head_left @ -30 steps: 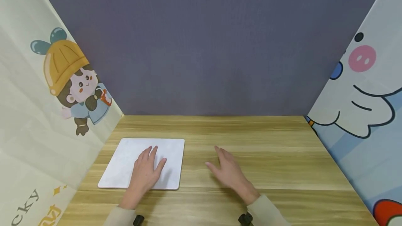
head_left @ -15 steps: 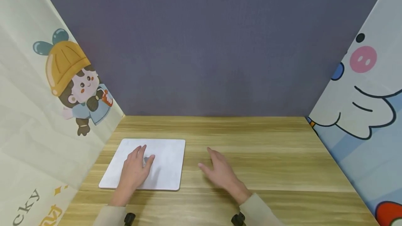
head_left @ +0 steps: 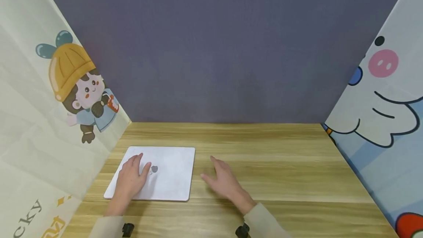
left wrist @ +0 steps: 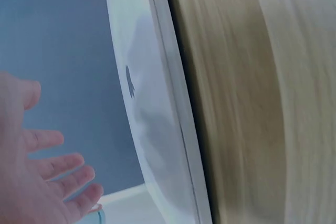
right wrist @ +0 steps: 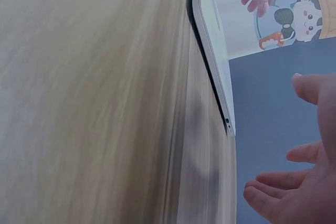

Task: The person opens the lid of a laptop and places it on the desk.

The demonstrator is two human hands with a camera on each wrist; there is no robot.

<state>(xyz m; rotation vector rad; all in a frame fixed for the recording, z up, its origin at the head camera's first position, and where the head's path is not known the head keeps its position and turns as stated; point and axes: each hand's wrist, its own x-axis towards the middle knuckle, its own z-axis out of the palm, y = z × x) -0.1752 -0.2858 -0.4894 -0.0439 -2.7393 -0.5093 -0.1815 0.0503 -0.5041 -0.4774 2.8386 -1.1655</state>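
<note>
Your left hand [head_left: 130,180] and right hand [head_left: 225,182] shift leftward, baring the logo [head_left: 154,169] on the closed laptop [head_left: 175,181], lower left; they hover apart, fingers extended, leaving it ungripped.

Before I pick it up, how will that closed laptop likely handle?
The laptop is probably stiff: a flat, straight-edged slab. Lying flat on the table, it likely won't roll or tip. Its smooth-looking lid may feel slippery.
</note>
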